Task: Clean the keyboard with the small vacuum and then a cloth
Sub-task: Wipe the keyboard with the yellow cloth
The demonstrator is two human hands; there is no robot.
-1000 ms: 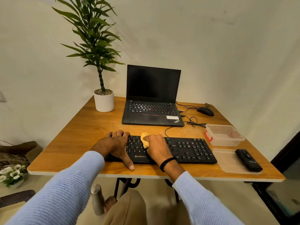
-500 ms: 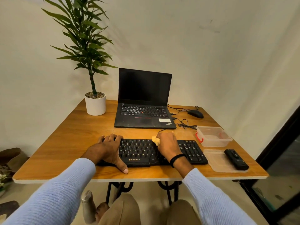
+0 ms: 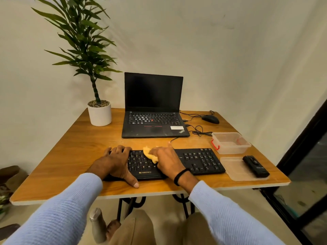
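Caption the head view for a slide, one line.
Right hand wipes the black keyboard with a yellow cloth while the left hand steadies its end.

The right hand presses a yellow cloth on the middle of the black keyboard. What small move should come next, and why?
Probably slide the yellow cloth rightward along the keyboard. The right hand has it on the middle keys, the number-pad side lies uncovered, and the left hand holds the keyboard's left end.

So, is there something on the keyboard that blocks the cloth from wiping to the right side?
Nothing visible. The right hand presses the yellow cloth mid-keyboard; keys rightward lie bare.
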